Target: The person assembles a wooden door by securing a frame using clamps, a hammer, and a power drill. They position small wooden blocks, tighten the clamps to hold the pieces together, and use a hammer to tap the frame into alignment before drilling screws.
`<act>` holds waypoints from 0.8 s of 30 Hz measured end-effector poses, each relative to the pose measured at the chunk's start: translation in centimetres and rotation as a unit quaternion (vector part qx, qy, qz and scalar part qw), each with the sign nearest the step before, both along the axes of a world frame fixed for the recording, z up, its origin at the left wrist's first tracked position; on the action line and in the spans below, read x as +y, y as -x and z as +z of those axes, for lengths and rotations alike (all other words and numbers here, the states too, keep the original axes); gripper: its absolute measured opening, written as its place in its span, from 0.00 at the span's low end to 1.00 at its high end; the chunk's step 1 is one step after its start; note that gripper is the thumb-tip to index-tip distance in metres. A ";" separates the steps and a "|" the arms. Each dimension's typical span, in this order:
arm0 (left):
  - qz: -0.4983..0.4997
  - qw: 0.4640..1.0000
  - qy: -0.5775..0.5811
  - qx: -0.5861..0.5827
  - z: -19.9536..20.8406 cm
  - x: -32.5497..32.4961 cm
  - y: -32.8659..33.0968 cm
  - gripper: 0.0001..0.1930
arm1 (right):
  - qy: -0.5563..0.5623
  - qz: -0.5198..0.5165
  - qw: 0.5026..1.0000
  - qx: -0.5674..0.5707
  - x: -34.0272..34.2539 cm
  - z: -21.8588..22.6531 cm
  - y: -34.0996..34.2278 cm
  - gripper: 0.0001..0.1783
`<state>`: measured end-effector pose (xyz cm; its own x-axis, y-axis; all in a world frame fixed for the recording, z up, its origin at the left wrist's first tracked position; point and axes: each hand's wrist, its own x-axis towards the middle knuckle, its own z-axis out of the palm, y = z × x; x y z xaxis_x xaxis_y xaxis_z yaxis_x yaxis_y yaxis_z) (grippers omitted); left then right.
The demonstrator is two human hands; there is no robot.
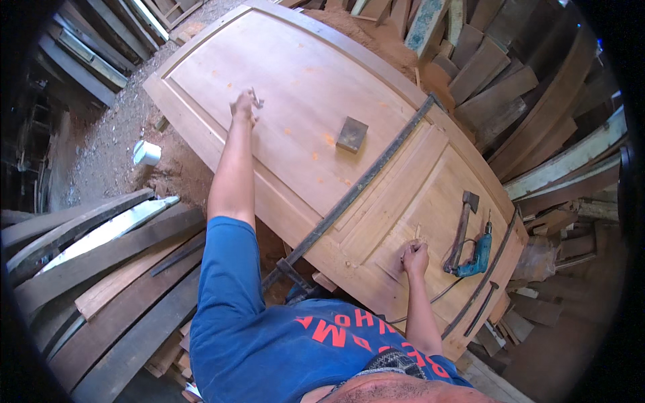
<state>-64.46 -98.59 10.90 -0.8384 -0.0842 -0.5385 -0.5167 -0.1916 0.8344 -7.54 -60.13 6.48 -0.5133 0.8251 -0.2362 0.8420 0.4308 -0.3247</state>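
Note:
A pale wooden panel door point(316, 87) lies flat in front of me. My left hand point(243, 106) is over its large far panel, the arm stretched out. Its fingers are curled, and a small greyish bit shows at the fingertips, too small to name. My right hand point(414, 258) is closed in a pinch above the smaller near panel. A thin light-coloured wooden piece point(417, 232) sticks up from its fingers. Right of that hand lie a hatchet point(463, 225) and a teal power drill point(481, 252). A dark square block point(351, 134) rests on the large panel.
A long dark metal bar clamp point(363, 185) crosses the door. Another dark bar point(484, 285) lies along its near right end, beside a thin black rod point(482, 309). Stacked planks point(121, 282) flank the left; offcuts point(497, 87) pile up right. A white bucket point(146, 153) stands on the ground.

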 end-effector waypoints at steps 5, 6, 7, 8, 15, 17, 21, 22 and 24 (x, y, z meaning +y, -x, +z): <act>0.000 0.991 0.040 0.131 3.7 1.7 -7.4 0.26 | -0.015 0.036 0.999 -0.015 0.6 -1.1 -0.4 0.16; -0.078 0.986 0.029 0.144 3.5 1.5 -10.6 0.29 | -0.028 0.046 0.998 -0.021 0.7 -1.1 -0.5 0.16; -0.115 0.982 -0.006 0.148 3.2 2.0 -14.9 0.29 | -0.030 0.050 0.998 -0.016 1.0 -1.4 -0.7 0.15; -0.160 0.978 -0.031 0.127 2.3 1.9 -19.1 0.30 | -0.032 0.056 0.998 -0.011 1.3 -1.9 -0.9 0.15; -0.333 0.940 -0.074 -0.003 0.4 8.1 -45.2 0.25 | 0.152 0.112 0.980 0.063 3.4 -2.1 -2.4 0.11; -0.340 0.936 -0.077 -0.046 1.3 9.8 -49.2 0.26 | 0.318 0.109 0.937 0.095 0.1 3.1 -0.6 0.10; -0.326 0.930 -0.142 -0.095 3.5 13.4 -54.2 0.27 | 0.432 0.225 0.870 0.076 -6.3 11.3 0.3 0.07; -0.314 0.921 -0.210 -0.097 2.8 13.8 -55.4 0.26 | 0.436 0.273 0.854 0.080 -7.5 12.3 -0.2 0.07; -0.249 0.914 -0.290 -0.135 4.0 15.2 -57.1 0.23 | 0.386 0.317 0.856 0.133 -8.3 11.8 -1.7 0.10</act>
